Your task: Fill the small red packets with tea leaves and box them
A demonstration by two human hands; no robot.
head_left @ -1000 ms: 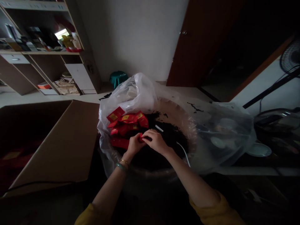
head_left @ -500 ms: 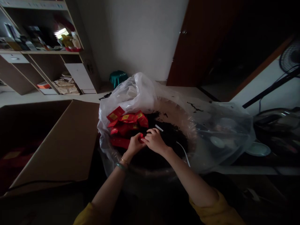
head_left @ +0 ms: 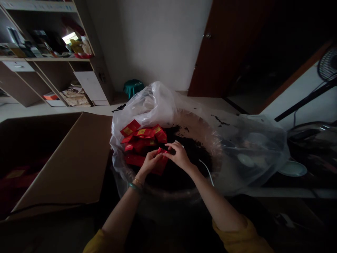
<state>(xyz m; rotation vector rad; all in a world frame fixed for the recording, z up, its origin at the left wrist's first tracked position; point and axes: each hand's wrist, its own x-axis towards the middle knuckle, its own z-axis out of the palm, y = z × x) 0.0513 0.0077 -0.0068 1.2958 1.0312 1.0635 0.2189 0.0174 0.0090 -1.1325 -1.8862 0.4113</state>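
Over a wide tub lined with clear plastic [head_left: 160, 95], both my hands meet at a small red packet [head_left: 159, 169]. My left hand [head_left: 150, 163] is closed on its upper edge, thumb and fingers pinching. My right hand [head_left: 181, 158] grips the same edge from the right, its forefinger raised a little off it. Dark loose material, like dried tea leaves [head_left: 196, 151], fills the tub below. Several red packets with yellow labels [head_left: 143, 133] are heaped at the tub's left side. A small white piece [head_left: 180, 143] shows partly behind my right fingers.
An open cardboard box [head_left: 89, 151] with red packets inside stands at left. A white curved handle or cord [head_left: 206, 170] sticks out of the dark material. Right of the tub are a pale dish [head_left: 293, 168] and a fan [head_left: 328, 65]; shelves [head_left: 61, 59] stand behind.
My right hand has shifted slightly right and its fingers have opened up somewhat. More of the red packet now shows between and below my hands.
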